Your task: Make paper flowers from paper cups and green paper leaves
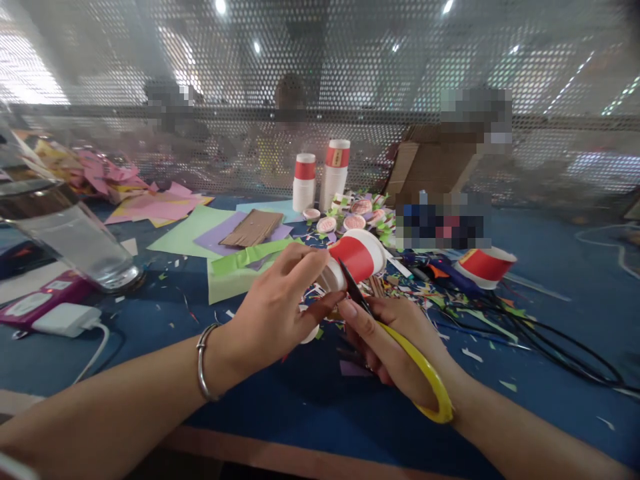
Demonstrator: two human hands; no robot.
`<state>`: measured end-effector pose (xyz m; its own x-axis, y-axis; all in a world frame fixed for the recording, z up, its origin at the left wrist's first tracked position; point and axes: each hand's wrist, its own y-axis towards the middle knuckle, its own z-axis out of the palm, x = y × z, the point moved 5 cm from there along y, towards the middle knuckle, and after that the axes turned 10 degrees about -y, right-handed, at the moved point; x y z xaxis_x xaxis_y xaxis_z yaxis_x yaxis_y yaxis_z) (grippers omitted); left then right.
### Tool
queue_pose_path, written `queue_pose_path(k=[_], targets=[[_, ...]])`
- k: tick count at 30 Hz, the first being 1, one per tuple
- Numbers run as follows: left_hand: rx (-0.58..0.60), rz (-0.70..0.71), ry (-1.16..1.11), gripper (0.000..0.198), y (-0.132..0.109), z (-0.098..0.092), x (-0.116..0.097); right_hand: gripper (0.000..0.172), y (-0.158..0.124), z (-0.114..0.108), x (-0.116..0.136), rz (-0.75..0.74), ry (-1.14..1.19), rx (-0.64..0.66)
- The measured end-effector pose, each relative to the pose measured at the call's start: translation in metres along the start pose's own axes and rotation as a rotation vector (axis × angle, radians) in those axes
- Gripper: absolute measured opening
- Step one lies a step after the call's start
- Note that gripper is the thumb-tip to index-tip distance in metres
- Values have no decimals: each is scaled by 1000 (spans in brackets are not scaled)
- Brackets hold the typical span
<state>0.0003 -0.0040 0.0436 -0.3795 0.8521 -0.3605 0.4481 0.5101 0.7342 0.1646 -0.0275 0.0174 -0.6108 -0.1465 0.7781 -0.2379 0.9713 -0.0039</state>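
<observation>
A red and white paper cup (357, 257) lies tilted in front of me, its narrow end toward my left hand (280, 307). The fingers and thumb of that hand pinch the cup's end. My right hand (395, 340) is closed round scissors with yellow handles (427, 373). The dark blade rests against the cup's red band near the pinched end. Part of the cup's near end is hidden by my fingers.
Stacked paper cups (305, 183) stand at the back beside cut discs (355, 222) and paper scraps. Left are coloured sheets (183, 233), a glass (85, 233) and a purple power strip (47, 300). Black cables (545, 340) and another cup (485, 267) lie right.
</observation>
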Motion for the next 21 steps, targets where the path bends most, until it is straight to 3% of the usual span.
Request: queue_pose_path(k=[3, 8, 10, 15, 21], targets=[[-38, -89, -152, 34, 0, 0, 2, 66, -2, 0, 1, 32, 33, -1], [-100, -584, -774, 53, -3, 12, 17, 64, -6, -4, 7, -7, 18, -59], [-114, -704, -916, 50, -3, 15, 18, 63, -5, -6, 8, -31, -18, -75], [-158, -734, -1042, 34, 0, 16, 18, 64, -4, -6, 7, -60, -34, -82], [-129, -651, -964, 35, -3, 18, 19, 61, -5, -2, 6, -27, -35, -46]])
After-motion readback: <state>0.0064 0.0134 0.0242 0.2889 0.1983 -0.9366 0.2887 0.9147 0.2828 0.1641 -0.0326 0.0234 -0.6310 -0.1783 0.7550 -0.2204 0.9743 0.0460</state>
